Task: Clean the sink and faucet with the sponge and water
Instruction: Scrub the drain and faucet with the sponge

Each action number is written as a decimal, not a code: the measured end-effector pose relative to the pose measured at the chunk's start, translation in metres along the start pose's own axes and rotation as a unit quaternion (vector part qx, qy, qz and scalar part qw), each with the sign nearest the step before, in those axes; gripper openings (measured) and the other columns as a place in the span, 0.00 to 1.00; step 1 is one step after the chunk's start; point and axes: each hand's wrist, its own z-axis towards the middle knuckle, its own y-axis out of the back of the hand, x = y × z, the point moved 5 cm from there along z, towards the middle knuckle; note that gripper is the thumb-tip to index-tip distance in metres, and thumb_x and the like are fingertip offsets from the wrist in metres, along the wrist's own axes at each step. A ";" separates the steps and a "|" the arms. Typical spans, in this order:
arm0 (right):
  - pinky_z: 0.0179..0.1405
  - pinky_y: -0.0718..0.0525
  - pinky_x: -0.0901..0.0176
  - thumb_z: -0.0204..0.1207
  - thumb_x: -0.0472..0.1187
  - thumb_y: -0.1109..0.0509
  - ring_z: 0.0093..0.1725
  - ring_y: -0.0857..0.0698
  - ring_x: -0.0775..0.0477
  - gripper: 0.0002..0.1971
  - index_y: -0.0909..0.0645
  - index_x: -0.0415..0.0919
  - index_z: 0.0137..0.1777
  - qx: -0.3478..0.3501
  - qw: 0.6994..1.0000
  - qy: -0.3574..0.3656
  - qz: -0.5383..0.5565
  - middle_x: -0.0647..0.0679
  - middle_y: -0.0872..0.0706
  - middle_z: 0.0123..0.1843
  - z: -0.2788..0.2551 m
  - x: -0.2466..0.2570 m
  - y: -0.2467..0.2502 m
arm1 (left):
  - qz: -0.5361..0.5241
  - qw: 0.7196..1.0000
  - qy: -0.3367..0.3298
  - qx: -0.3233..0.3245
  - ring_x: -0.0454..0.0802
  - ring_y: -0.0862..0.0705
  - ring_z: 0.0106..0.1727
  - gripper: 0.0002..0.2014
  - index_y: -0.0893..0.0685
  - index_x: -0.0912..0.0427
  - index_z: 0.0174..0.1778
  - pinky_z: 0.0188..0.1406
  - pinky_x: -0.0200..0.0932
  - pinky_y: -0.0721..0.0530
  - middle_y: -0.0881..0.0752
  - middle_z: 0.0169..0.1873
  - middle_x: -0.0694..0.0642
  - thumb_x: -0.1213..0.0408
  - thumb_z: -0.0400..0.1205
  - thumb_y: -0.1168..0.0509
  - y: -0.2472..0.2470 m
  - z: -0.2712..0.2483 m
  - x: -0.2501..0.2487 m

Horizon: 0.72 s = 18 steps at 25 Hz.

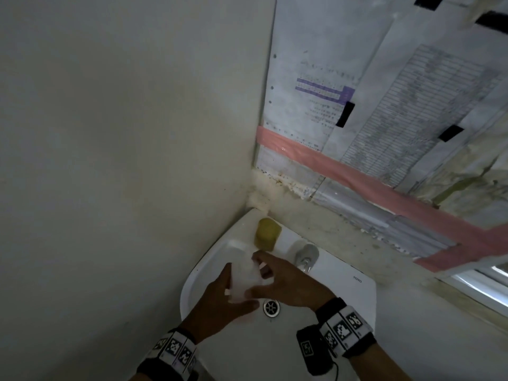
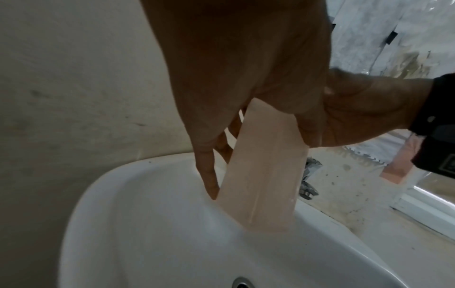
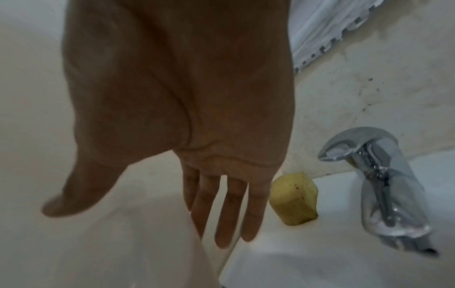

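Left hand (image 2: 241, 64): fingers extended and pressed flat along one broad face of a pale pinkish sponge (image 2: 265, 165), thumb on the opposite side. Right hand (image 1: 286, 281): fingers straight and slightly spread against the other face; in the right wrist view they are relaxed, curled round nothing. The sponge is thus sandwiched between two flat hands, held on edge, slightly tilted, its lower end down inside the sink (image 1: 341, 273) bowl; contact with the porcelain cannot be told. Judgement: thin slab, light, soft, compressible; likely slippery once wet, so grip across the broad faces near mid-length, not by a corner. Drain (image 1: 271, 308) sits just below the hands. Chrome faucet (image 3: 379, 187) stands to the right on the rim, with no water seen running. A yellow sponge block (image 1: 267, 234) rests on the back ledge, untouched.
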 end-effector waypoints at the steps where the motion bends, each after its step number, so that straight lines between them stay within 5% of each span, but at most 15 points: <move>1: 0.62 0.19 0.67 0.68 0.68 0.20 0.62 0.18 0.63 0.35 0.29 0.69 0.73 0.018 1.000 -0.007 0.016 0.67 0.18 0.61 0.003 0.004 -0.006 | -0.007 1.000 0.009 -0.003 0.35 0.17 0.66 0.41 0.31 0.26 0.70 0.56 0.34 0.14 0.16 0.61 0.27 0.45 0.66 0.15 0.007 -0.005 0.007; 4: 0.57 0.20 0.66 0.74 0.75 0.35 0.59 0.17 0.63 0.30 0.24 0.63 0.73 -0.047 0.995 -0.050 0.078 0.66 0.16 0.57 0.024 0.010 0.000 | -0.010 0.999 0.023 -0.035 0.38 0.18 0.67 0.45 0.30 0.28 0.73 0.63 0.44 0.13 0.16 0.65 0.34 0.37 0.62 0.15 0.028 -0.018 0.025; 7: 0.53 0.20 0.47 0.84 0.65 0.41 0.49 0.17 0.51 0.22 0.19 0.46 0.49 -0.269 0.959 -0.069 0.055 0.53 0.17 0.47 0.056 0.007 0.024 | -0.026 0.997 0.012 -0.071 0.34 0.16 0.65 0.45 0.26 0.32 0.74 0.65 0.44 0.13 0.14 0.63 0.34 0.39 0.62 0.14 0.041 -0.029 0.024; 9: 0.57 0.25 0.44 0.82 0.59 0.38 0.58 0.21 0.42 0.19 0.22 0.43 0.58 -0.326 0.935 -0.136 -0.008 0.46 0.23 0.58 0.077 -0.003 0.027 | -0.032 0.996 0.012 -0.084 0.33 0.16 0.65 0.46 0.27 0.29 0.74 0.63 0.41 0.13 0.14 0.63 0.32 0.38 0.60 0.13 0.047 -0.036 0.024; 11: 0.63 0.26 0.41 0.81 0.56 0.33 0.68 0.28 0.32 0.27 0.30 0.42 0.73 -0.312 0.921 -0.219 -0.078 0.38 0.33 0.70 0.094 -0.018 0.018 | -0.042 0.996 0.012 -0.082 0.35 0.16 0.65 0.44 0.27 0.24 0.71 0.64 0.44 0.13 0.14 0.63 0.32 0.38 0.60 0.13 0.050 -0.044 0.026; 15: 0.62 0.21 0.41 0.74 0.54 0.26 0.65 0.27 0.28 0.35 0.36 0.41 0.75 -0.355 0.877 -0.268 -0.180 0.32 0.36 0.72 0.116 -0.041 0.006 | -0.059 0.994 0.016 -0.088 0.39 0.14 0.65 0.39 0.24 0.16 0.62 0.65 0.51 0.12 0.13 0.61 0.34 0.38 0.58 0.13 0.053 -0.057 0.028; 18: 0.61 0.19 0.38 0.77 0.49 0.27 0.63 0.25 0.27 0.34 0.39 0.45 0.78 -0.381 0.872 -0.273 -0.137 0.31 0.37 0.72 0.118 -0.052 0.007 | -0.058 0.994 0.013 -0.092 0.39 0.14 0.64 0.39 0.24 0.17 0.64 0.63 0.49 0.11 0.13 0.62 0.36 0.39 0.60 0.13 0.056 -0.066 0.032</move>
